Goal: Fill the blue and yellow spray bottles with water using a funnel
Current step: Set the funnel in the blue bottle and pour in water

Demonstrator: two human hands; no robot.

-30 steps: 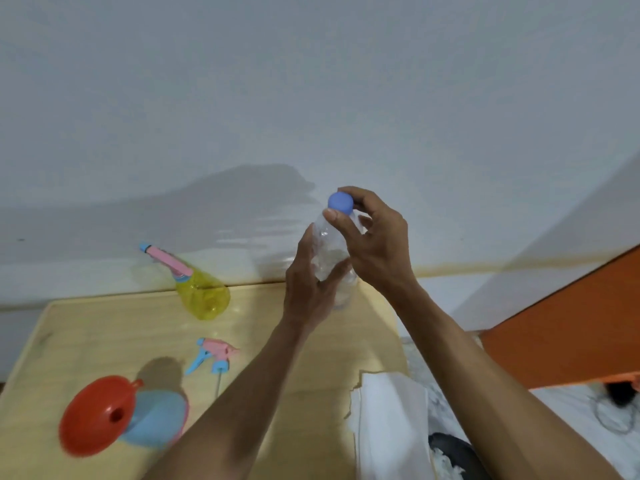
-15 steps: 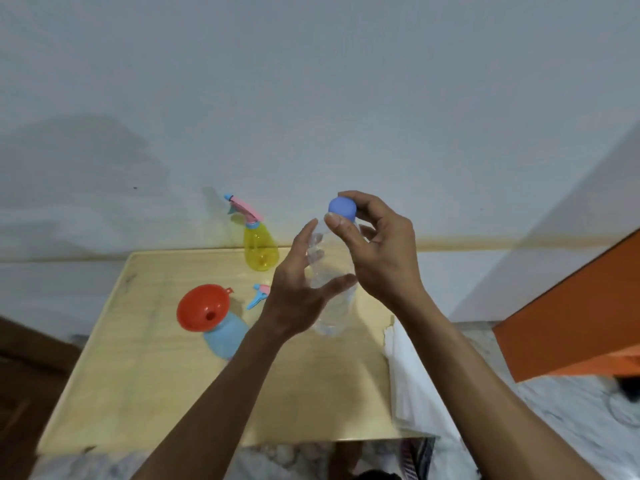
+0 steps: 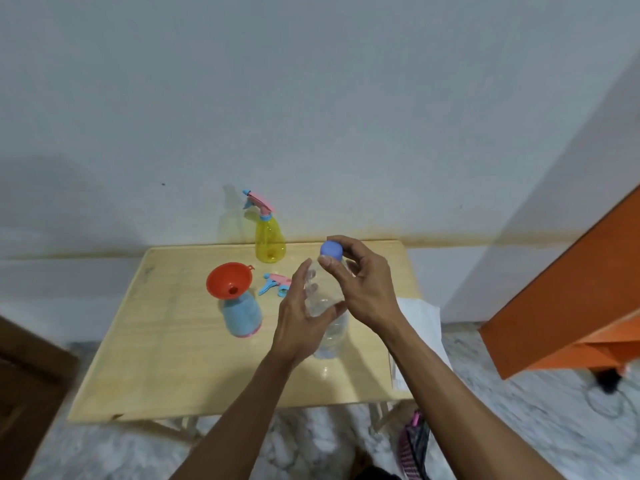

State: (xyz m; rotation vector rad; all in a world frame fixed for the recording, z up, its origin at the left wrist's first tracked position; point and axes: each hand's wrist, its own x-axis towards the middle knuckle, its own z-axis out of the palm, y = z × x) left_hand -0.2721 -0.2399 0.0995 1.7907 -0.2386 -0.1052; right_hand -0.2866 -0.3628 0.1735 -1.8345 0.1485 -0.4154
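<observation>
My left hand [image 3: 304,317] grips a clear water bottle [image 3: 330,327] above the wooden table [image 3: 166,358]. My right hand [image 3: 363,282] pinches the bottle's blue cap [image 3: 331,250] between thumb and fingers. The blue spray bottle [image 3: 242,317] stands on the table with a red funnel [image 3: 227,280] in its neck. Its pink and blue spray head [image 3: 275,284] lies loose beside it. The yellow spray bottle [image 3: 269,237] stands at the table's far edge with its spray head on.
A white wall rises just behind the table. White cloth or paper [image 3: 422,327] hangs off the table's right side. An orange board [image 3: 568,292] juts in from the right. The floor is marbled, with a dark wooden piece [image 3: 24,382] at left.
The view has pulled back and tilted down, so more table and floor show. Both hands keep their hold on the bottle and cap, and have lowered closer to the table.
</observation>
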